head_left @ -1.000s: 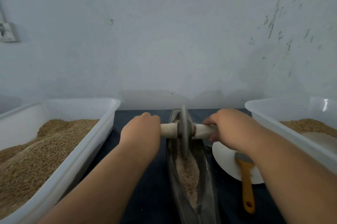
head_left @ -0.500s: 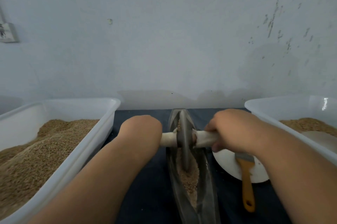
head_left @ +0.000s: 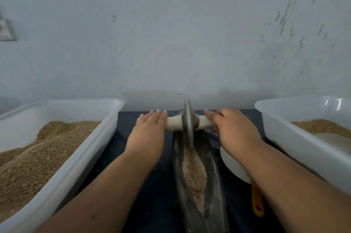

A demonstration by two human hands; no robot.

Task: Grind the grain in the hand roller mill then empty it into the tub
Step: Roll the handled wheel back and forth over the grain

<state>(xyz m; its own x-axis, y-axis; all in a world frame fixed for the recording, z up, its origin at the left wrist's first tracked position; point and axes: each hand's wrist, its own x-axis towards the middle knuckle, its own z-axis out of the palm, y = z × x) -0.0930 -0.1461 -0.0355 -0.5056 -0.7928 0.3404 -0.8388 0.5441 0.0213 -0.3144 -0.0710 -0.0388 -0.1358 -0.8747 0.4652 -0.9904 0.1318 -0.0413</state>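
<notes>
The hand roller mill is a long dark metal trough lying lengthwise on the dark table between my arms. Crushed grain lines its bottom. The metal wheel stands upright at the trough's far end on a pale wooden axle. My left hand presses on the left handle with straight fingers. My right hand lies over the right handle, fingers along the top and the thumb below. A white tub holding some grain stands at the right.
A large white tub heaped with whole grain fills the left side. A white plate and an orange-handled brush lie between the trough and the right tub, partly under my right forearm. A wall stands close behind the table.
The wheel has rolled away from me to the trough's far end. Both hands went forward with it, and the left fingers have straightened over the handle.
</notes>
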